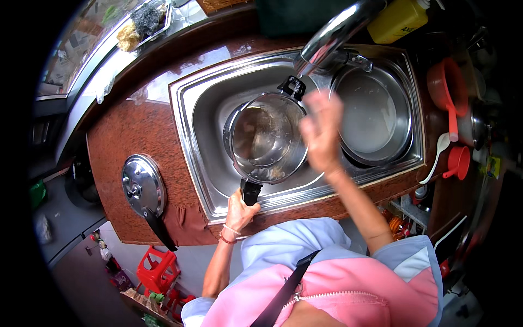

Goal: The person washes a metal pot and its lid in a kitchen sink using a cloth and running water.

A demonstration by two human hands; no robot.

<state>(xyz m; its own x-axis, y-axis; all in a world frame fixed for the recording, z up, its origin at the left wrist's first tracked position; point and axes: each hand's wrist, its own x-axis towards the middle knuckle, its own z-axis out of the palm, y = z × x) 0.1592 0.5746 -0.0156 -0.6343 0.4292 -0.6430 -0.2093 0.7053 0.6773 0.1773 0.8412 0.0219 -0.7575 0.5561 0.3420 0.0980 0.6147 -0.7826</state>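
A stainless-steel pressure cooker pot [265, 139] is tilted in the left sink basin [208, 122], with a little cloudy liquid and residue inside. My left hand [241, 210] grips its long black handle [251, 191]. Blurred by motion, my right hand [324, 128] is above the pot's right rim, thumb apart from the fingers and nothing visible in it. The pot's short black side handle [292, 86] points toward the chrome faucet [327, 39]. On the counter to the left lies the cooker lid [143, 182], its black handle toward me.
A large metal basin [402, 131] holding cloudy water occupies the right sink bowl. Red dippers [447, 86] and a white spoon [436, 157] lie to the right. A yellow bottle [398, 20] stands behind the faucet. Scrubbing pads [145, 20] rest on the sill; a brown cloth [188, 225] drapes the counter edge.
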